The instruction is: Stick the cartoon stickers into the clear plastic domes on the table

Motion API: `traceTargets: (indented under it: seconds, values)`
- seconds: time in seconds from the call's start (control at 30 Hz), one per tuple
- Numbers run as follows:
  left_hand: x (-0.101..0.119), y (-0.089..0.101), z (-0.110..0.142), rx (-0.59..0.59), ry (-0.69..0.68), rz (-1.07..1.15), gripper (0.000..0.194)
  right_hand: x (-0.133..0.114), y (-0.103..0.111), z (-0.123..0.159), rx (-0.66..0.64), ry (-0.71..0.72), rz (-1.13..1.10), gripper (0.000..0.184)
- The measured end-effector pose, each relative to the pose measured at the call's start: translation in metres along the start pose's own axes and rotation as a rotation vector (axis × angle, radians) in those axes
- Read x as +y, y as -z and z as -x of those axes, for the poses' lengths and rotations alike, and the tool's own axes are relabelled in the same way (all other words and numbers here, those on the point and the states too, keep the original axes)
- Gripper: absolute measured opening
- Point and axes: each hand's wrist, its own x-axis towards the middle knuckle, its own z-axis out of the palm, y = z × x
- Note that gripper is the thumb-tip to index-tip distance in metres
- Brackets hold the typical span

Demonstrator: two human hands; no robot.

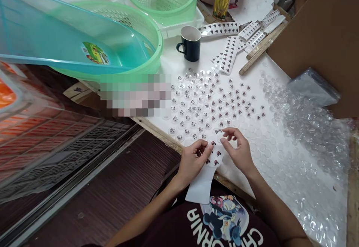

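My left hand (195, 161) is closed, pinching a sticker strip (218, 158) with its thumb and forefinger. The strip carries small dark and red printed figures, and its blank white backing (200, 187) hangs below the table edge toward my shirt. My right hand (237, 148) is just beside the strip's upper right edge. Its thumb and forefinger tips are a little apart, with the forefinger near a stickered disc (218, 131); I see nothing clearly held between them. Beyond both hands lie many clear round discs (200, 99) bearing small printed figures.
Plain clear discs (303, 164) cover the table's right side, piled near a cardboard sheet (311, 49). A dark mug (192, 51), more sticker strips (230, 54) and a wooden stick (260, 49) lie farther back. Green baskets (159, 52) and a blue bin (67, 34) stand left.
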Motion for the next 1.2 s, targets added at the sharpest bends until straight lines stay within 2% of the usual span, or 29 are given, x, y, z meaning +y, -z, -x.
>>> traceTargets:
  seconds: [0.1, 0.27, 0.4, 0.5, 0.67, 0.73, 0.8, 0.93, 1.0, 1.07, 1.2]
  values:
    - [0.0, 0.0, 0.0, -0.02, -0.001, -0.005, 0.023, -0.002, -0.012, -0.004, -0.078, -0.047, -0.055, 0.037]
    - [0.0, 0.001, 0.0, -0.039, -0.011, -0.017, 0.02, -0.007, -0.008, -0.005, -0.032, -0.023, -0.227, 0.034]
    - [0.001, 0.001, 0.001, -0.032, -0.021, -0.041, 0.019, -0.009, 0.002, -0.003, -0.065, -0.038, -0.178, 0.043]
    - [0.001, 0.001, 0.001, -0.039, -0.019, -0.042, 0.021, -0.01, -0.003, 0.0, -0.119, -0.055, -0.127, 0.048]
    - [0.001, 0.002, 0.001, -0.059, -0.01, -0.038, 0.023, -0.012, -0.012, 0.003, -0.109, -0.024, -0.229, 0.041]
    - [0.0, 0.002, 0.001, -0.063, -0.015, -0.05, 0.023, -0.013, -0.002, -0.002, -0.049, 0.007, -0.258, 0.039]
    - [-0.001, 0.001, 0.001, -0.064, -0.025, -0.061, 0.022, -0.008, 0.017, -0.013, 0.081, 0.025, -0.235, 0.04]
    - [-0.001, 0.001, 0.0, -0.057, -0.032, -0.069, 0.022, 0.023, 0.068, -0.043, 0.353, -0.046, -0.066, 0.048]
    - [-0.001, 0.001, 0.0, -0.055, -0.036, -0.071, 0.023, 0.045, 0.085, -0.056, 0.375, -0.14, 0.001, 0.05]
    - [-0.001, 0.001, 0.0, -0.049, -0.039, -0.074, 0.023, 0.065, 0.092, -0.065, 0.367, -0.202, 0.061, 0.052]
    - [0.001, 0.001, 0.001, -0.045, -0.043, -0.079, 0.023, 0.085, 0.088, -0.071, 0.369, -0.225, 0.181, 0.05]
